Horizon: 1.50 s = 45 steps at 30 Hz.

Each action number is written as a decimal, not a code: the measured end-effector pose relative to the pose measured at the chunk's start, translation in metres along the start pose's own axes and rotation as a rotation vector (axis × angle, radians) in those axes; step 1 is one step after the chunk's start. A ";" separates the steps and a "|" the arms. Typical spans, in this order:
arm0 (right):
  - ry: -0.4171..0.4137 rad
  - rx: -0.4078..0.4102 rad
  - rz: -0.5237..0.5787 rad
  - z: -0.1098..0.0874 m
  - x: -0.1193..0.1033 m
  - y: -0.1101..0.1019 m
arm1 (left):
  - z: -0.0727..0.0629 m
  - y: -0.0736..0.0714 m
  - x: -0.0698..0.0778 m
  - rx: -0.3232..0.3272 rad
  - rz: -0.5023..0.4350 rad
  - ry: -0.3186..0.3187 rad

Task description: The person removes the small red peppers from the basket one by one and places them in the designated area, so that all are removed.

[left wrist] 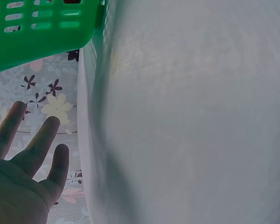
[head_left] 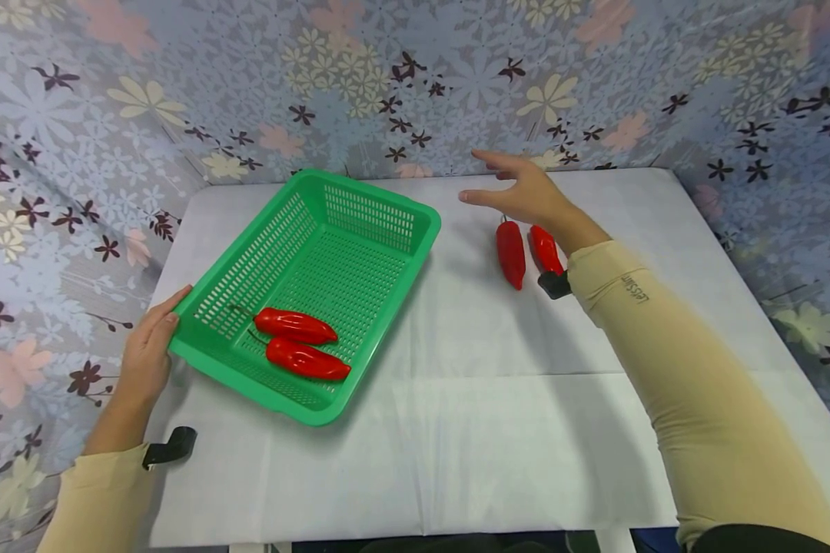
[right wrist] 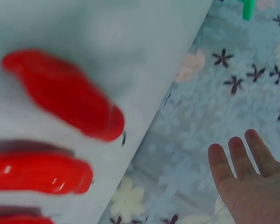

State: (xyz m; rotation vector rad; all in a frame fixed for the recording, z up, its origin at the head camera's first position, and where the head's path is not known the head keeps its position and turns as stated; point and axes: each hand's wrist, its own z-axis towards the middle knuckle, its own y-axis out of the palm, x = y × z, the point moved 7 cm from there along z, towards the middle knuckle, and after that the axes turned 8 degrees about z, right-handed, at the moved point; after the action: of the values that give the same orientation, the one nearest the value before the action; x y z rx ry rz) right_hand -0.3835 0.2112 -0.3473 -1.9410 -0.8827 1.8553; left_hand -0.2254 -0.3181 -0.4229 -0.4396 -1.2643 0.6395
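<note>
My left hand (head_left: 151,346) holds the near left corner of a green plastic basket (head_left: 249,392), thumb at the rim. In the left wrist view, three fingers of this hand (left wrist: 23,172) spread straight below the basket wall (left wrist: 42,51). Two red peppers (head_left: 296,326) with thin stems lie inside. My right hand (head_left: 526,192) hovers empty at the table's far side, thumb and forefinger spread apart. Under it on the cloth lie a red pepper (head_left: 510,253) and a second pepper (head_left: 545,250), partly covered by the wrist. The right wrist view shows a third pepper (right wrist: 23,219) at its edge.
A white cloth covers the table (head_left: 484,445). Flower-patterned fabric (head_left: 456,84) rises behind the far edge and along both sides. Black wrist bands with small camera mounts (head_left: 173,447) sit on both sleeves.
</note>
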 end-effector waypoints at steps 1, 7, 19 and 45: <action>-0.016 -0.011 0.006 0.001 -0.004 0.004 | 0.000 0.000 0.000 -0.002 0.000 -0.002; -0.107 -0.058 0.038 0.008 -0.025 0.027 | -0.001 0.000 0.001 -0.010 0.000 0.002; -0.350 -0.240 0.089 0.007 -0.082 0.092 | -0.001 -0.001 0.004 -0.014 0.012 -0.015; -0.448 -0.542 -0.026 -0.014 -0.126 0.216 | 0.004 -0.002 -0.003 0.011 -0.043 0.057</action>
State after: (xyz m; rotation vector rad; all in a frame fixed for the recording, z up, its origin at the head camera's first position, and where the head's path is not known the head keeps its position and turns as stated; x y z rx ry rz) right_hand -0.3195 -0.0284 -0.3796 -1.7781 -1.6862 2.2498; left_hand -0.2290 -0.3215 -0.4228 -0.4182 -1.2126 0.5936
